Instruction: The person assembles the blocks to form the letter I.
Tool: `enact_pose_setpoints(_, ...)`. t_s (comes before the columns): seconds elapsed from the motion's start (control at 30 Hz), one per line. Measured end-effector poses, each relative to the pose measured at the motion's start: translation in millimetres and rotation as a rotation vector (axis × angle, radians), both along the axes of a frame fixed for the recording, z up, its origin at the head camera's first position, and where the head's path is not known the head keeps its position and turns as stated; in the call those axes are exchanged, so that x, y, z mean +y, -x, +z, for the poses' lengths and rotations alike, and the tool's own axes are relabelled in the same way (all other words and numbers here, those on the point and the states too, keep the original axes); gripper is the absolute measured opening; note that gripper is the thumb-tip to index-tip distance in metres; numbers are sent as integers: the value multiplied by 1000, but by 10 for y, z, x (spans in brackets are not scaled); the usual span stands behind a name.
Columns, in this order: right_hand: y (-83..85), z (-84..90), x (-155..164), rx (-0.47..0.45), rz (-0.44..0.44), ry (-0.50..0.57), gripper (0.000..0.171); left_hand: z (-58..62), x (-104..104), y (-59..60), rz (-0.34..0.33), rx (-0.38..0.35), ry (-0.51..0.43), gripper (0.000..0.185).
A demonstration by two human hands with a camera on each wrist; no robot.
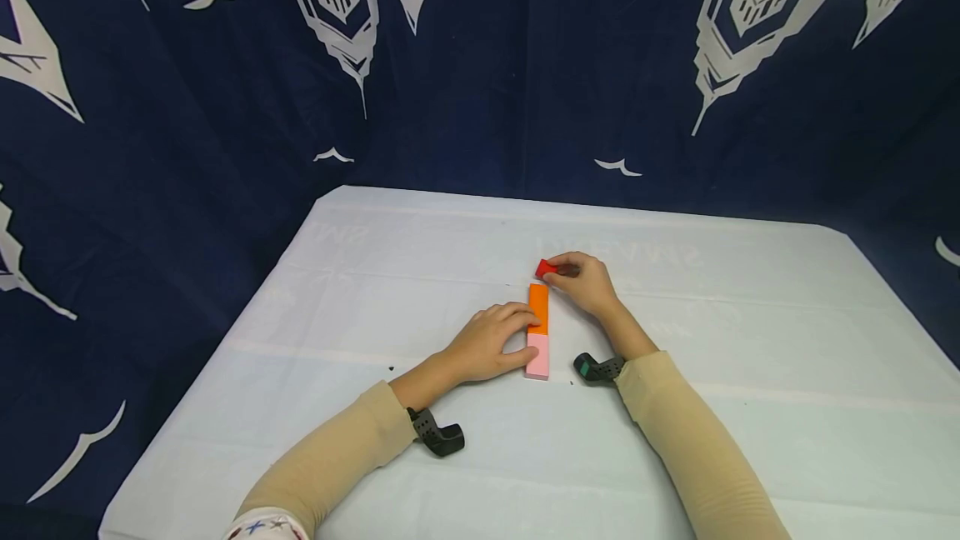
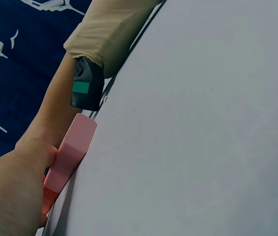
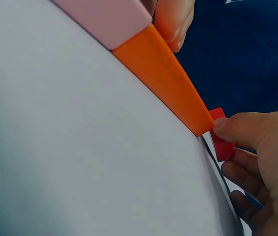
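An orange block and a pink block lie end to end in a line on the white tabletop. From the left side, my left hand touches them, fingers on the orange block and thumb against the pink one. My right hand pinches a small red block between thumb and fingers, just beyond the orange block's far end. In the right wrist view, the red block is close to the orange block's tip; whether they touch I cannot tell. The left wrist view shows the pink block beside my left thumb.
The white-covered table spreads around the blocks. A dark blue curtain with white building patterns hangs behind it. Black wrist cameras are strapped at the left wrist and right wrist. A tiny dark speck lies left of the blocks.
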State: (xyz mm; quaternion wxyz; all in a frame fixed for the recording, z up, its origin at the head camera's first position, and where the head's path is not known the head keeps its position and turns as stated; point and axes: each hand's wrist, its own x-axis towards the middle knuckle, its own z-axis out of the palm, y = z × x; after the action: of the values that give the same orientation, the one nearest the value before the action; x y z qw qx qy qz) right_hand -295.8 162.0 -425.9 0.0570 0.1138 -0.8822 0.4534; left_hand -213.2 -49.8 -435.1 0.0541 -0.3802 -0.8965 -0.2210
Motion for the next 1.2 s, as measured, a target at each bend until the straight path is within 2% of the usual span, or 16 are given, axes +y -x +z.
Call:
enact_pose_setpoints(0.73, 94, -35, -12, 4, 77, -12, 25, -20, 11, 17, 0, 2, -2, 44)
enact_pose_setpoints(1.2, 57, -64, -16, -20, 61, 12, 26, -11, 1, 2, 0, 0, 2, 45)
